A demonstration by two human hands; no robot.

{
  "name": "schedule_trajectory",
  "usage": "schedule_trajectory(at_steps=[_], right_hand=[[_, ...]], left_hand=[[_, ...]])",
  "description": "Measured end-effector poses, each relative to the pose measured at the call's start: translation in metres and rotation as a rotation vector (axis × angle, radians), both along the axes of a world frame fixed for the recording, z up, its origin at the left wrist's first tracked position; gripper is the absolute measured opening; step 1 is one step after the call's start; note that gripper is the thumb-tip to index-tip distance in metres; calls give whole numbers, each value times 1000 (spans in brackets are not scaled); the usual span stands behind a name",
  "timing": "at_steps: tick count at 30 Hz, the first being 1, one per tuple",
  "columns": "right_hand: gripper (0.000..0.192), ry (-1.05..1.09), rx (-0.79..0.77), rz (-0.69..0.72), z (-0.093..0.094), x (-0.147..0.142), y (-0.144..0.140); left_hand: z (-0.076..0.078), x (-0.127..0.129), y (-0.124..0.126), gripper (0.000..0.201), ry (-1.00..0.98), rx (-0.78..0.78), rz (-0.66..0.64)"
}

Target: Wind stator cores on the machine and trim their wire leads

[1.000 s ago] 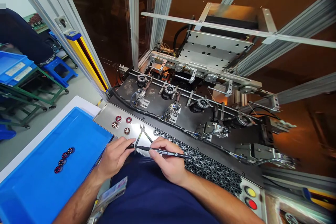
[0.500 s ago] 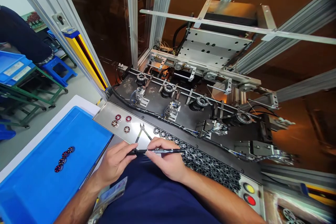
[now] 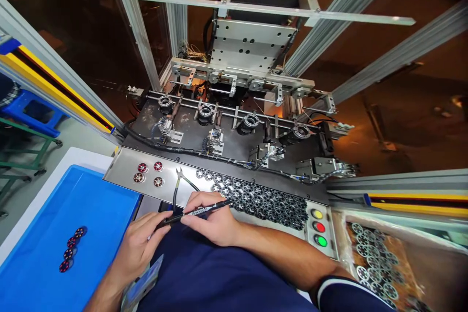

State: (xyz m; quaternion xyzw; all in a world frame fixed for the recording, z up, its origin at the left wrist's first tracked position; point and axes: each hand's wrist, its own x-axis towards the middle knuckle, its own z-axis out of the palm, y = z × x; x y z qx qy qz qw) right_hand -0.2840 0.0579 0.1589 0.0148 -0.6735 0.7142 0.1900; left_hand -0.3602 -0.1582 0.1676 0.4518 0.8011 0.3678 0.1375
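Observation:
A black marker pen (image 3: 204,210) with white lettering lies between my two hands, its right end tilted up. My left hand (image 3: 144,241) pinches the left end of the pen, and the fingers cover part of it. My right hand (image 3: 212,222) is closed around the middle of the shaft. Just beyond the hands, side cutters (image 3: 177,185) rest on the metal ledge (image 3: 124,168) with their jaws spread; my right hand partly hides the handles. Left of the cutters sit several round parts with red or copper-coloured centres (image 3: 142,167).
Rows of dark ring-shaped parts (image 3: 256,200) cover the ledge's right side, beside a button panel (image 3: 318,226). A blue tray (image 3: 106,214) holding several round parts stands at left. At right is a box of rings (image 3: 373,253). Machine fixtures (image 3: 206,112) stand behind the ledge.
The view has turned right, so the machine appears further left and the box of rings has come into sight. The pen has tilted, its right end higher, with both hands still on it.

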Motion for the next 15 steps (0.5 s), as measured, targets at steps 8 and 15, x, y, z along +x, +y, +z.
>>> schedule_trajectory(at_steps=[8, 15], right_hand=[[8, 23, 33, -28, 3, 7, 8], [16, -107, -8, 164, -5, 4, -2]], left_hand=[[6, 2, 7, 34, -20, -8, -4], [8, 11, 13, 36, -1, 1, -55]])
